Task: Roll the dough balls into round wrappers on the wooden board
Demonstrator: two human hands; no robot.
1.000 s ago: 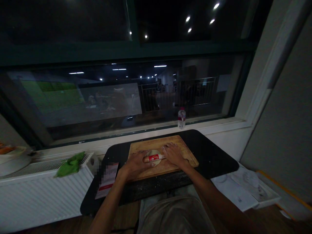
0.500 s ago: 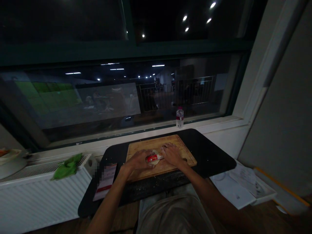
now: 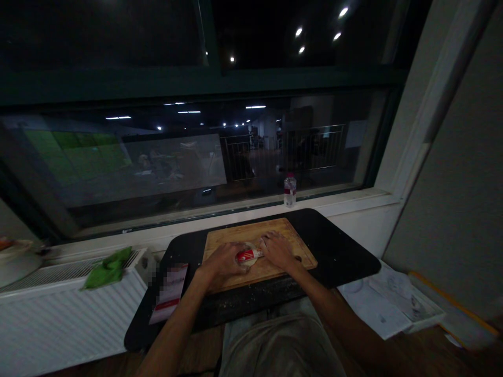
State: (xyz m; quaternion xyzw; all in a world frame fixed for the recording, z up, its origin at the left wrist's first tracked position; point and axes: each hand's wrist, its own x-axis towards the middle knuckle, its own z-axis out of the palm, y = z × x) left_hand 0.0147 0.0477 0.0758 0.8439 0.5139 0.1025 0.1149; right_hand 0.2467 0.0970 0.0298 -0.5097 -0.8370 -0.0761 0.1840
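A short, red-and-white wrapped stick (image 3: 245, 255) lies crosswise between my hands over a pale, flat round of what looks like dough (image 3: 250, 264). Under them is a wooden cutting board (image 3: 243, 228). My left hand (image 3: 226, 259) curls around the left end of the stick, its fingertips at the pale round's edge. At the other end, my right hand (image 3: 278, 251) is closed with bent fingers, covering that tip. Whitish residue shows on the fingers. The stick's exact kind cannot be made out.
The board rests on a black table (image 3: 334, 251) with light crumbs along its near side. A printed packet (image 3: 171, 296) lies at the left. A bottle (image 3: 290, 191) stands on the windowsill. A green cloth (image 3: 108, 269) hangs over the radiator (image 3: 70, 319); an opened white box (image 3: 393, 298) is at right.
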